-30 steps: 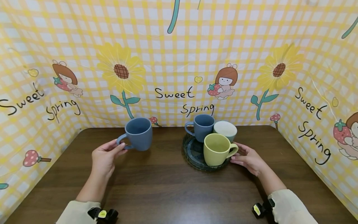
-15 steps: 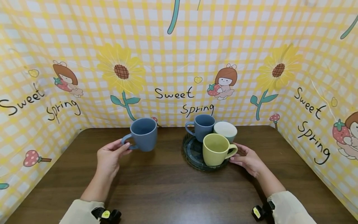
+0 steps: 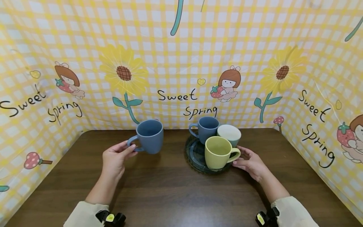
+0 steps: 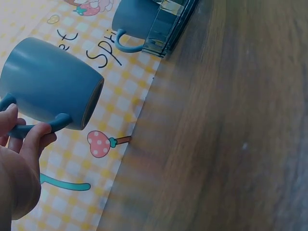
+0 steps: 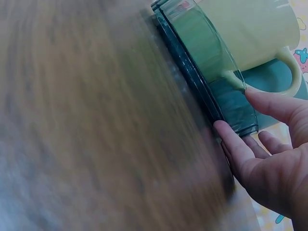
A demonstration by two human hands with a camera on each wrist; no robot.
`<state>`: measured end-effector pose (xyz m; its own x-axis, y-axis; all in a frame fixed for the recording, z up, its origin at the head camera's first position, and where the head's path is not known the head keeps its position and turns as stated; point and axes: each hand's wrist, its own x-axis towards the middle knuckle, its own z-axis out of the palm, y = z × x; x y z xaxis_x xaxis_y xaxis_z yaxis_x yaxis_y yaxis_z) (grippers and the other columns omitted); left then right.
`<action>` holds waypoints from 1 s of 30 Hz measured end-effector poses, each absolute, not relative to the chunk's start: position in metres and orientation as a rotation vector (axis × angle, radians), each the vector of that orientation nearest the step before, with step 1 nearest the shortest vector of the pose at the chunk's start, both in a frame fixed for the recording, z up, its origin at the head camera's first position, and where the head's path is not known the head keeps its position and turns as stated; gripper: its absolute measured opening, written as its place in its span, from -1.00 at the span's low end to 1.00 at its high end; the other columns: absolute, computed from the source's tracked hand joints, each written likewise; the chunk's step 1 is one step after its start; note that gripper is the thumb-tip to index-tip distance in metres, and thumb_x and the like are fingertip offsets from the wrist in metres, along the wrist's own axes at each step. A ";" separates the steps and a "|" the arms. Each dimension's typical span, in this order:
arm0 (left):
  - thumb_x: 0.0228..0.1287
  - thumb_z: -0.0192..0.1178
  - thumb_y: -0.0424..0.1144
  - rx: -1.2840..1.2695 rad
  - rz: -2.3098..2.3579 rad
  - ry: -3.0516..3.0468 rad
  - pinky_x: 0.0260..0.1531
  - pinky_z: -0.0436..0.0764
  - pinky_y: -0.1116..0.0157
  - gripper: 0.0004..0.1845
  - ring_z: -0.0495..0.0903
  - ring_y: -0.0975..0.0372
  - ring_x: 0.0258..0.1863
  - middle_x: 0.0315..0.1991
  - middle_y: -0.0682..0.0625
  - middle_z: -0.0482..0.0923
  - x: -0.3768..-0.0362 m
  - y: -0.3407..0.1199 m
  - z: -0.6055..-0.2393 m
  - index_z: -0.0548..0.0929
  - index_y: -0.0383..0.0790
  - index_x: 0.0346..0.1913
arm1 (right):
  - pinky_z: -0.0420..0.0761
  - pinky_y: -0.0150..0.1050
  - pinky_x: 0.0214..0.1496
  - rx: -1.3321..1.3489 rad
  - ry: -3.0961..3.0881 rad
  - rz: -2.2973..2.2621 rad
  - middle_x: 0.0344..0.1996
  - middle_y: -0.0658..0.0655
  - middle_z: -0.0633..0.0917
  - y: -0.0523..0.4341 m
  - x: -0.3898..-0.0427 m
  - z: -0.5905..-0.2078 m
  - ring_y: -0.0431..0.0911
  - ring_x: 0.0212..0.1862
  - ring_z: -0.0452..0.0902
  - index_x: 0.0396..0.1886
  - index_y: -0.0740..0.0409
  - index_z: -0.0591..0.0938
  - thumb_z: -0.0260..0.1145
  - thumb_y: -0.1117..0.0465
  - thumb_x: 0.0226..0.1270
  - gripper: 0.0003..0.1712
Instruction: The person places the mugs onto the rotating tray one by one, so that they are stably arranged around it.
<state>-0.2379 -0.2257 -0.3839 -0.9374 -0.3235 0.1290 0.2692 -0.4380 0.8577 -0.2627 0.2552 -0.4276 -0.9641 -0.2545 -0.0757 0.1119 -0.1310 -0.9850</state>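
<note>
My left hand (image 3: 114, 159) pinches the handle of a blue mug (image 3: 151, 140), which is held upright above the table, left of a dark clear glass tray (image 3: 194, 161). In the left wrist view, thumb and fingers wrap that mug's handle (image 4: 36, 129). On the tray stand a second blue mug (image 3: 208, 134), a pale green cup (image 3: 233, 141) with a white inside, and a yellow-green mug (image 3: 216, 157) in front, handle to the right. My right hand (image 3: 250, 164) grips the tray's right side; in the right wrist view the thumb (image 5: 269, 103) is at the rim and fingers are lower down.
The brown wooden table (image 3: 175, 195) spreads around the tray. A yellow checked cloth (image 3: 175, 63) with printed flowers and lettering stands behind it and at both sides. Each wrist carries a small black camera (image 3: 110, 217).
My left hand has carried the blue mug rightward, closer to the tray. The right hand has stayed at the tray's side, and the yellow-green mug appears slightly farther left.
</note>
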 end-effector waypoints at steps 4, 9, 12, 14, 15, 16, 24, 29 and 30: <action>0.06 0.27 -0.73 0.066 -2.406 -1.423 -0.45 0.73 0.21 -0.69 0.74 0.20 -0.47 -0.46 -0.07 0.71 -0.238 -0.224 -0.383 0.78 -0.25 -0.42 | 0.64 -0.17 0.08 -0.153 1.891 -2.187 0.44 0.44 0.03 0.255 -0.262 -0.428 -0.16 0.04 0.55 0.51 0.41 -0.08 0.25 0.61 0.19 -0.02; 0.06 0.26 -0.73 0.045 -2.407 -1.431 -0.45 0.73 0.23 -0.72 0.73 0.20 -0.47 -0.47 -0.07 0.71 -0.238 -0.218 -0.381 0.78 -0.30 -0.39 | 0.65 -0.17 0.06 -0.141 1.898 -2.189 0.42 0.44 0.05 0.254 -0.259 -0.427 -0.16 -0.02 0.58 0.50 0.43 -0.08 0.21 0.61 0.23 -0.06; 0.07 0.25 -0.73 0.034 -2.402 -1.441 -0.46 0.73 0.24 -0.72 0.73 0.21 -0.47 -0.47 -0.06 0.71 -0.238 -0.215 -0.380 0.78 -0.30 -0.39 | 0.65 -0.16 0.05 -0.132 1.899 -2.195 0.40 0.44 0.06 0.253 -0.258 -0.426 -0.16 -0.07 0.60 0.49 0.45 -0.08 0.17 0.62 0.26 -0.10; 0.08 0.25 -0.74 0.028 -2.402 -1.446 -0.45 0.73 0.23 -0.70 0.73 0.21 -0.47 -0.47 -0.06 0.71 -0.239 -0.214 -0.380 0.78 -0.28 -0.40 | 0.65 -0.15 0.05 -0.128 1.896 -2.206 0.38 0.44 0.08 0.252 -0.257 -0.426 -0.15 -0.09 0.60 0.48 0.47 -0.07 0.15 0.62 0.26 -0.13; 0.08 0.25 -0.73 0.027 -2.403 -1.450 -0.45 0.73 0.23 -0.69 0.73 0.21 -0.47 -0.47 -0.06 0.71 -0.240 -0.213 -0.379 0.78 -0.26 -0.41 | 0.65 -0.14 0.06 -0.127 1.894 -2.210 0.37 0.44 0.08 0.252 -0.257 -0.426 -0.15 -0.09 0.60 0.47 0.48 -0.06 0.15 0.63 0.26 -0.13; 0.08 0.25 -0.73 0.028 -2.402 -1.458 -0.45 0.73 0.23 -0.68 0.73 0.21 -0.48 -0.47 -0.06 0.71 -0.240 -0.212 -0.379 0.78 -0.24 -0.42 | 0.65 -0.13 0.06 -0.126 1.892 -2.216 0.37 0.44 0.09 0.251 -0.257 -0.425 -0.15 -0.08 0.60 0.46 0.48 -0.05 0.15 0.63 0.26 -0.14; 0.09 0.25 -0.72 0.044 -2.417 -1.483 -0.43 0.73 0.20 -0.65 0.73 0.20 -0.46 -0.46 -0.05 0.71 -0.244 -0.204 -0.380 0.79 -0.19 -0.44 | 0.65 -0.10 0.06 -0.101 1.895 -2.245 0.26 0.37 0.20 0.249 -0.255 -0.425 -0.15 -0.09 0.61 0.43 0.51 -0.01 0.18 0.59 0.28 -0.19; 0.09 0.21 -0.75 0.032 -2.428 -1.477 -0.44 0.73 0.20 -0.61 0.73 0.20 -0.46 -0.47 -0.06 0.71 -0.248 -0.196 -0.380 0.78 -0.16 -0.46 | 0.66 -0.11 0.06 -0.086 1.901 -2.261 0.18 0.31 0.29 0.248 -0.254 -0.426 -0.15 -0.11 0.62 0.41 0.53 0.02 0.17 0.59 0.28 -0.22; 0.09 0.21 -0.75 0.032 -2.425 -1.485 -0.44 0.73 0.21 -0.60 0.73 0.20 -0.47 -0.47 -0.05 0.71 -0.248 -0.194 -0.380 0.78 -0.15 -0.46 | 0.66 -0.11 0.05 -0.084 1.904 -2.263 0.16 0.30 0.31 0.248 -0.254 -0.426 -0.15 -0.10 0.62 0.41 0.53 0.02 0.17 0.59 0.27 -0.22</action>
<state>-0.2481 -0.1943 -0.3796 -0.9556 -0.2621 0.1347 0.2391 -0.4225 0.8743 -0.2539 0.2483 -0.4263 -0.9817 -0.1753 -0.0742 0.1031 -0.1619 -0.9814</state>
